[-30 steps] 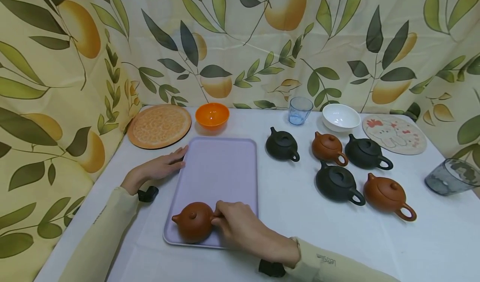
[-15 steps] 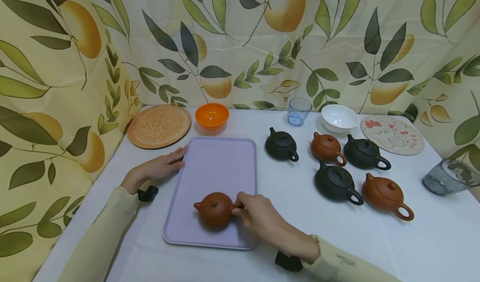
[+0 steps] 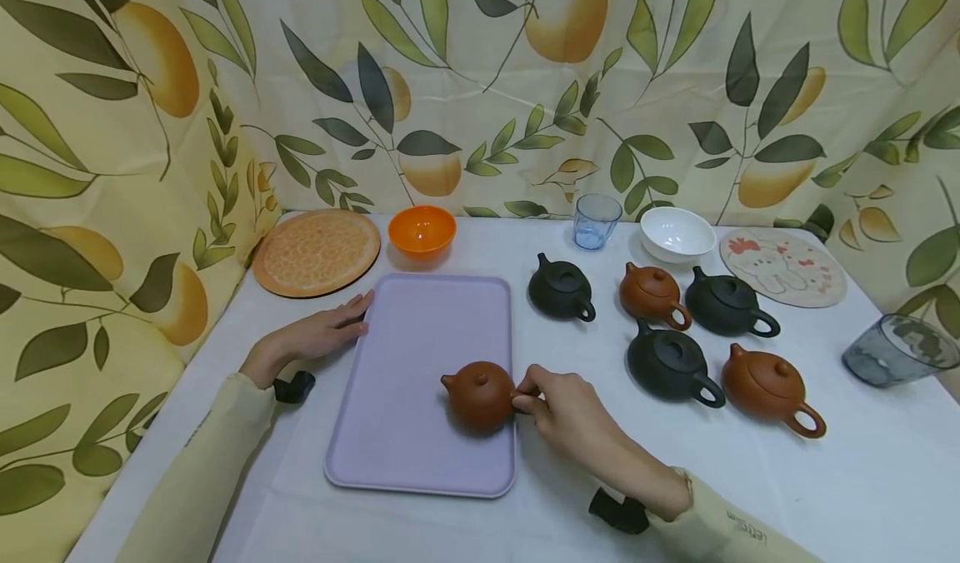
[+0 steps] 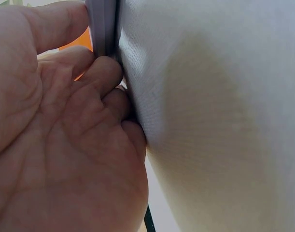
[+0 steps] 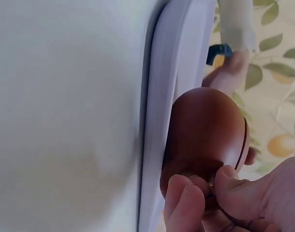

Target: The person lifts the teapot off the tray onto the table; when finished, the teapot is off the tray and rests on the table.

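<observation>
Right hand (image 3: 564,409) grip pinches the brown teapot (image 3: 480,395) handle on the lilac tray (image 3: 420,338); left hand (image 3: 318,334) lies flat, released, against its edge

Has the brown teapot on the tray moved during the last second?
Yes. The brown teapot, held by the right hand, moved from the purple tray's near-left corner toward its right edge.

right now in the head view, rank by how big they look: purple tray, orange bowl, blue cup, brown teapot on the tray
1. purple tray
2. brown teapot, though it sits nearer the camera
3. orange bowl, farther back, so its rank against the teapot is unsure
4. blue cup
</observation>
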The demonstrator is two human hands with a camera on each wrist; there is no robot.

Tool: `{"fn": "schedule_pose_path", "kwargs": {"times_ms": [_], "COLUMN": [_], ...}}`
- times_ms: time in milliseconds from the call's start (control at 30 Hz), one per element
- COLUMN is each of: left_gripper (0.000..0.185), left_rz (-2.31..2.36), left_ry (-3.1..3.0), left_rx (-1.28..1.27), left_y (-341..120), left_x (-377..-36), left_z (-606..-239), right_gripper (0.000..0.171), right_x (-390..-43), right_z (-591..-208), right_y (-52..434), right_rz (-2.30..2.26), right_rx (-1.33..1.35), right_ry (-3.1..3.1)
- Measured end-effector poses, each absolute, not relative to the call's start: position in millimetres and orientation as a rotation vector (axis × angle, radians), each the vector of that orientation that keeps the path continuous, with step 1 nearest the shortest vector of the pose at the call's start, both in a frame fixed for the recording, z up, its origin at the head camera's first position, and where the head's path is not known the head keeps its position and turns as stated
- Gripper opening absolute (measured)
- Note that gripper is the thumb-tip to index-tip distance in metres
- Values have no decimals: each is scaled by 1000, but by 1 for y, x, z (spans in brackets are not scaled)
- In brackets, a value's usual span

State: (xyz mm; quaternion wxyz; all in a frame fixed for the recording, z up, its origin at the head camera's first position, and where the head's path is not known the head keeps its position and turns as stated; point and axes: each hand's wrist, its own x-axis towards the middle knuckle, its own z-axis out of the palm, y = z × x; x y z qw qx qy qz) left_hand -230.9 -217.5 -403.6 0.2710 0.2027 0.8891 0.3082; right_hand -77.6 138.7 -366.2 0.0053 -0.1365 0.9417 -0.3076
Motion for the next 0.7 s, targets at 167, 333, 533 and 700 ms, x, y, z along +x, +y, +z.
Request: {"fn": "schedule_pose_path", "kwargs": {"times_ms": [167, 333, 533, 700], "left_gripper": [65, 65, 65, 65], "left_rz": [832, 830, 831, 823], "left_ry": [2392, 2392, 2405, 2412], "left_rx": [539, 540, 552, 539], "left_y": [-217, -216, -215, -215], "left_x": [-231, -231, -230, -229], "left_z": [-403, -403, -403, -402], "right_gripper": [9, 8, 8, 6], "right_x": [-78, -77, -77, -77], "right_z": [-363, -359, -357, -358], "right_y": [148, 155, 166, 179], "right_rz": [-962, -977, -965, -956], "right_rx": [-363, -344, -308, -277], "right_ry": [2942, 2944, 2976, 3013]}}
